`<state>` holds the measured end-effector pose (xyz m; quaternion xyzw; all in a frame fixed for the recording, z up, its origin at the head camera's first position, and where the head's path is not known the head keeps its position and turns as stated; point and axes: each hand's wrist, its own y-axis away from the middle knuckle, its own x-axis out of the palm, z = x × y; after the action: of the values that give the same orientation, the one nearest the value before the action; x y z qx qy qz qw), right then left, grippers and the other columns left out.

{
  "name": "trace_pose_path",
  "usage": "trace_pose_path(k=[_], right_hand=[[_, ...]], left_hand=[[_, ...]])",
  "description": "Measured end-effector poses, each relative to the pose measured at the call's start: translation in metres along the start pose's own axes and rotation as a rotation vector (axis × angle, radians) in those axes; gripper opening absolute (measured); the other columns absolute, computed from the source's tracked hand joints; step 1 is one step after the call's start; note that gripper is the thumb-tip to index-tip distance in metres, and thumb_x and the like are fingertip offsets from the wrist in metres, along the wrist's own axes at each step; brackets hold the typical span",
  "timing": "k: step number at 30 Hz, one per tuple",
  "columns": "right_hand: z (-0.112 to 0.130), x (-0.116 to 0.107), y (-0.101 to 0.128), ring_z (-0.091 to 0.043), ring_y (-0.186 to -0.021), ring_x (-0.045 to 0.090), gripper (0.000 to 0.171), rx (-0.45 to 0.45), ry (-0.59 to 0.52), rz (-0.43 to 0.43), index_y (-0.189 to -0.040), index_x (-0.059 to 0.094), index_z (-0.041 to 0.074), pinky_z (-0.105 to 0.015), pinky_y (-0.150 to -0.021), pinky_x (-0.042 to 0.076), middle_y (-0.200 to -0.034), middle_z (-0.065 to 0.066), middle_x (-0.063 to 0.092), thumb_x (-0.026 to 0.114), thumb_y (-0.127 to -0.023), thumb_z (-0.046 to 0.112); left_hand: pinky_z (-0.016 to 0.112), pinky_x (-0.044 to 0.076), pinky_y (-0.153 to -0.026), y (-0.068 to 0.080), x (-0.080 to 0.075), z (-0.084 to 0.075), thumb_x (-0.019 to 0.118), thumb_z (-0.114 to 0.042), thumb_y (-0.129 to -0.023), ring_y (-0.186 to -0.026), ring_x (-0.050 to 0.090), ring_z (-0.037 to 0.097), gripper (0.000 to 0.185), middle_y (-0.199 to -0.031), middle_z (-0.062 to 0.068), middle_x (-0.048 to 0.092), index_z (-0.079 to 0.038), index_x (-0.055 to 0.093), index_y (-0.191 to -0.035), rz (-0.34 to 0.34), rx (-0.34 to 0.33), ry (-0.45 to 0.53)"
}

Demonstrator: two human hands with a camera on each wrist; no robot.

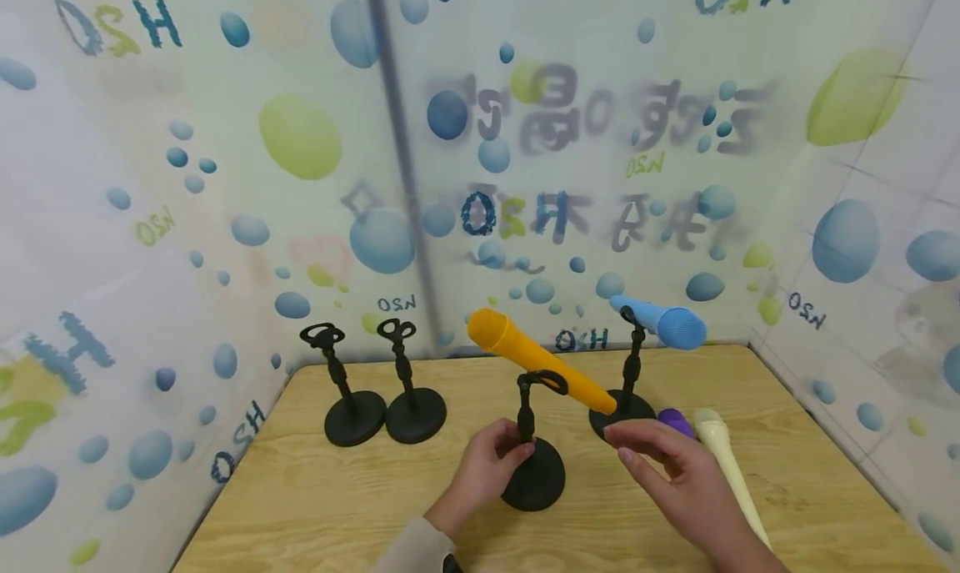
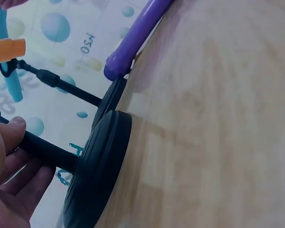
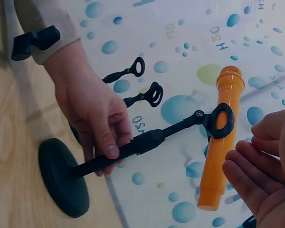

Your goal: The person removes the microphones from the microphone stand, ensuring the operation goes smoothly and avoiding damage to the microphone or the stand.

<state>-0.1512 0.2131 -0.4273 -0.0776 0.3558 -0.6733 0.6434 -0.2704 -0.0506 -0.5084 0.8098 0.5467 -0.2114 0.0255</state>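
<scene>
You are at the seating step, as far as I can judge: the orange plastic microphone point(image 1: 536, 361) already lies tilted in the ring clip of the black metal stand point(image 1: 531, 464), near the middle of the pale wooden counter point(image 1: 315, 498).

Your left hand point(image 1: 486, 466) is curled round the stand's upright post, low down just above the round base, with the thumb on the near side, wrist bent in from a beige sleeve point(image 1: 416, 550). Your right hand point(image 1: 675, 464) is open and holds nothing; its relaxed fingers point left, the tips just under the microphone's lower end without clearly touching it.

The next move likely calls for a steady hold on the post, since the microphone overhangs the clip on both sides.

Just right of your right hand lie a cream microphone point(image 1: 727, 464) and a purple one point(image 1: 677, 422). Behind them a blue microphone point(image 1: 660, 321) sits in its own stand. Far left, two empty black stands point(image 1: 378, 389) wait side by side.
</scene>
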Motion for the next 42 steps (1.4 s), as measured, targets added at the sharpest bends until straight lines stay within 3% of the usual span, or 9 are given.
trace_pose_path(k=[7,19,32,36,42], right_hand=[[0.014,-0.004,-0.021,-0.002,-0.106,0.074,0.034,-0.030,0.018,-0.039,-0.124,0.075,0.007,-0.017,-0.088,0.060,-0.117,-0.008,0.079,0.072,-0.096,-0.012],[0.033,0.003,-0.052,0.001,-0.106,0.072,0.032,-0.044,0.104,-0.017,-0.127,0.076,0.011,-0.012,-0.090,0.057,-0.120,-0.008,0.079,0.077,-0.097,-0.001],[0.043,0.012,-0.073,-0.014,-0.107,0.077,0.033,-0.060,0.114,0.076,-0.128,0.075,0.009,-0.012,-0.093,0.056,-0.122,-0.007,0.079,0.080,-0.096,0.005],[0.050,0.015,-0.078,-0.019,-0.109,0.077,0.033,-0.031,0.117,0.118,-0.129,0.075,0.010,-0.015,-0.094,0.056,-0.125,-0.006,0.078,0.082,-0.096,0.011],[0.054,0.020,-0.081,-0.020,-0.108,0.075,0.034,-0.080,0.126,0.165,-0.128,0.077,0.011,-0.023,-0.090,0.062,-0.125,-0.006,0.077,0.083,-0.095,0.010]], left_hand=[[0.021,0.057,-0.089,0.012,0.002,-0.004,0.073,-0.014,-0.104,-0.099,0.072,0.011,0.013,-0.112,0.009,0.080,-0.007,0.075,-0.115,0.027,0.006,0.045],[0.022,0.058,-0.089,0.027,0.008,-0.012,0.074,-0.015,-0.103,-0.096,0.071,0.005,0.012,-0.109,0.005,0.081,-0.009,0.076,-0.113,0.027,-0.003,0.033],[0.021,0.058,-0.086,0.044,0.015,-0.014,0.076,-0.013,-0.102,-0.094,0.070,0.003,0.009,-0.107,0.005,0.081,-0.009,0.076,-0.110,0.008,0.012,0.054],[0.021,0.058,-0.087,0.048,0.016,-0.016,0.076,-0.013,-0.101,-0.094,0.070,0.002,0.008,-0.105,0.004,0.081,-0.009,0.076,-0.108,-0.004,0.003,0.049],[0.022,0.058,-0.086,0.053,0.020,-0.020,0.077,-0.012,-0.101,-0.093,0.070,0.003,0.005,-0.103,0.003,0.081,-0.010,0.076,-0.105,-0.001,0.005,0.055]])
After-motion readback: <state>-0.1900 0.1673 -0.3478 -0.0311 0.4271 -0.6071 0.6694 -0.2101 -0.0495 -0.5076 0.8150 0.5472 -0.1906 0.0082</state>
